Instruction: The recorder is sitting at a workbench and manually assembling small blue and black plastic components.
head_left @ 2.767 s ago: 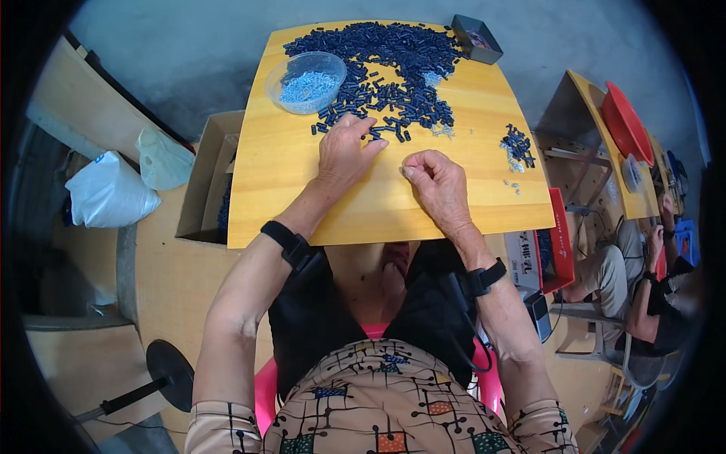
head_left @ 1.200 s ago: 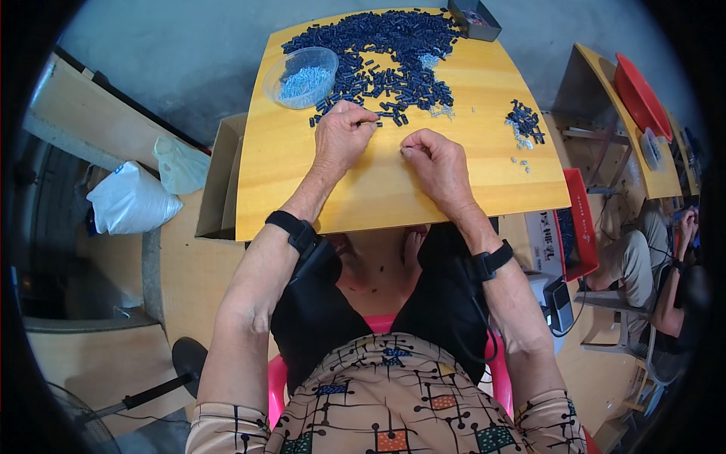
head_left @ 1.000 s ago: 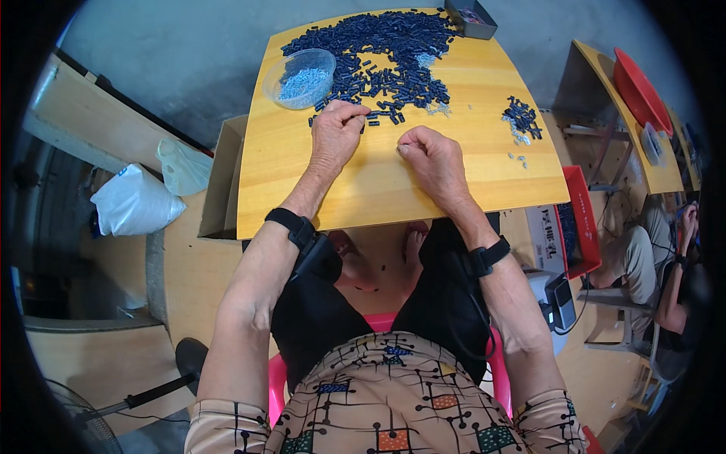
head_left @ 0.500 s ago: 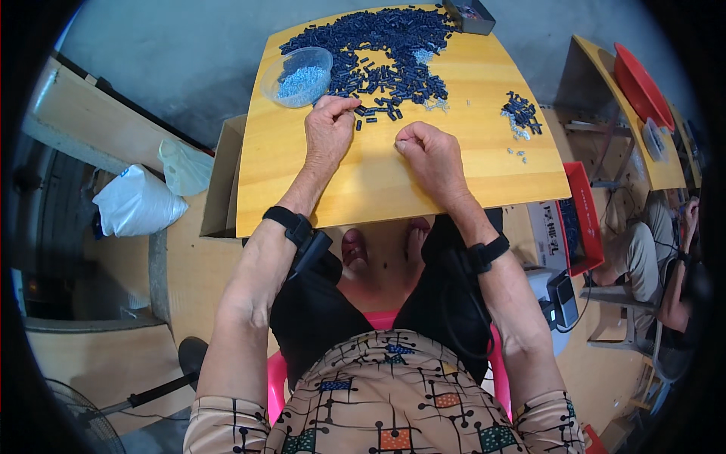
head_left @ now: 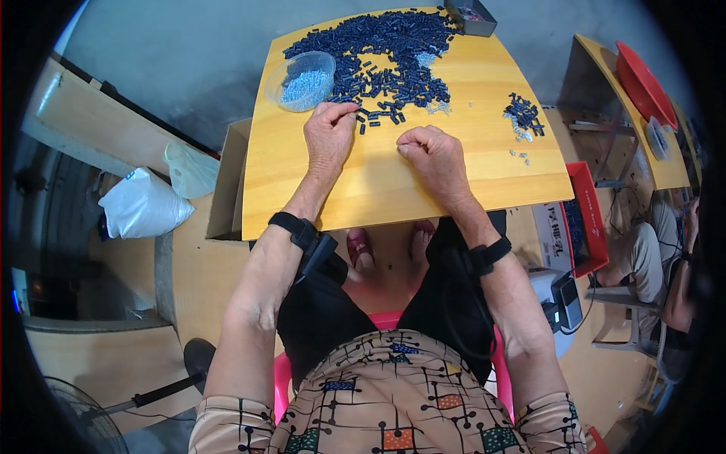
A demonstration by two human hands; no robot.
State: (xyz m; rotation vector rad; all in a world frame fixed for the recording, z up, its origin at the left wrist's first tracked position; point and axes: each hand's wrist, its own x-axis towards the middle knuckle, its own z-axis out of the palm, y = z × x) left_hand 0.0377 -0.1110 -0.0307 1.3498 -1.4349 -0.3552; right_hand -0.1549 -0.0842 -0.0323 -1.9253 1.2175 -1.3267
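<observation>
On the yellow wooden table [head_left: 522,181] lies a large spread of small dark-blue, tube-like pieces [head_left: 378,38]. My left hand [head_left: 330,138] rests at the near edge of this spread, beside a clear round plastic bowl [head_left: 274,92] of small light-blue or silvery pieces [head_left: 304,89]. Its thumb and forefinger are pinched together next to the loose dark pieces; what they hold, if anything, cannot be made out. To the right, my right hand [head_left: 439,159] is curled over the bare wood with thumb and forefinger pressed together. Anything in that pinch is hidden or too small to name.
A smaller heap of dark pieces [head_left: 523,112] lies at the table's right, with silvery bits nearby. An open dark box [head_left: 476,26] stands at the far right corner. Beyond the right edge are a red crate [head_left: 594,219] and a seated person [head_left: 631,253].
The whole view has shifted slightly. Both hands keep nearly the same closed poses and places over the table.
</observation>
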